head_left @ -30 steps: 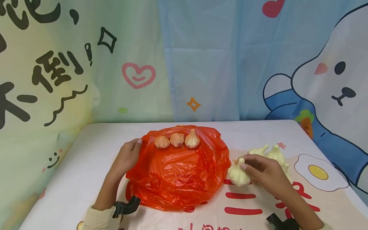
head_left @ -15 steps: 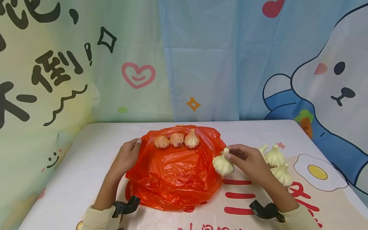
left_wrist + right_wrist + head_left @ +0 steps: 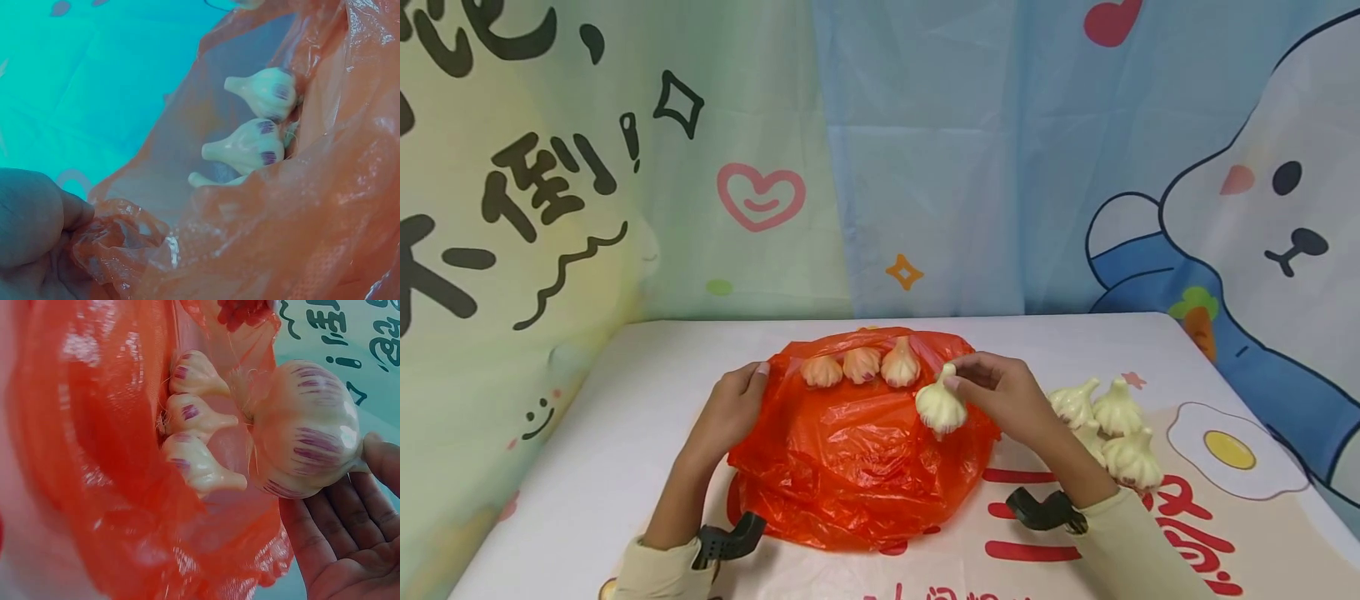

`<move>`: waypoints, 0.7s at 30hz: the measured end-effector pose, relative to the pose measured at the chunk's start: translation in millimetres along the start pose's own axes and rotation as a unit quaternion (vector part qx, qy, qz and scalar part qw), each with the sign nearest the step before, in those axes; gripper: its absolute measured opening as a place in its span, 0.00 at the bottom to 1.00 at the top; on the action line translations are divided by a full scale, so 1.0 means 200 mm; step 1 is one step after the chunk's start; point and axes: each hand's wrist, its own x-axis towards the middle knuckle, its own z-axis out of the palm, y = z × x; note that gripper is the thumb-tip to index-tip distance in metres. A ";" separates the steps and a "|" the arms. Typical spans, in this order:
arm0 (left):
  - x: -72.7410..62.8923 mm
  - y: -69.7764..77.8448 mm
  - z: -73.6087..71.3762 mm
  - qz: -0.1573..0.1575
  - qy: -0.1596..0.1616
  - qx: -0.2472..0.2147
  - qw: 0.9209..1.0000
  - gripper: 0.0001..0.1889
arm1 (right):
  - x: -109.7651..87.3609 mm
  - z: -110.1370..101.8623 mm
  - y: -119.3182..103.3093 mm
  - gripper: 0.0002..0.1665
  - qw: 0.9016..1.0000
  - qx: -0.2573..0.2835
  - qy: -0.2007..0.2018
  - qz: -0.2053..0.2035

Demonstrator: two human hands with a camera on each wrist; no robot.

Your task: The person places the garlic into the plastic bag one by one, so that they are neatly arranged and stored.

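Note:
A red plastic bag (image 3: 850,467) lies on the table with its mouth spread, and three garlic bulbs (image 3: 861,365) sit in a row inside. My left hand (image 3: 737,408) pinches the bag's left edge, where the plastic bunches under the thumb in the left wrist view. With thumb and fingers, my right hand (image 3: 1000,392) holds another garlic bulb (image 3: 942,407) by its stem, over the right part of the bag. In the right wrist view this held bulb (image 3: 309,431), streaked purple, is close beside the row of bulbs (image 3: 194,419) in the bag's opening.
Several more pale garlic bulbs (image 3: 1116,425) are clustered on the table right of the bag, beyond my right forearm. The table cover (image 3: 1037,575) has red print and a fried-egg picture (image 3: 1232,450). A printed curtain (image 3: 925,167) hangs behind the table.
My right hand has carried its garlic bulb leftward and slightly up, from beside the cluster to over the bag. The left hand and the bag have stayed nearly still.

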 end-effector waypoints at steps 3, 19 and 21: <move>0.00 0.00 0.00 0.004 0.002 0.004 1.000 0.24 | 0.04 0.03 0.00 0.18 1.000 0.009 -0.007 -0.008; 0.00 0.00 0.00 0.002 0.002 0.008 1.000 0.23 | 0.17 0.15 0.00 0.14 0.998 0.031 -0.044 -0.035; 0.00 0.00 0.00 0.000 0.001 0.007 1.000 0.24 | 0.19 0.17 -0.01 0.15 0.997 0.036 -0.052 -0.038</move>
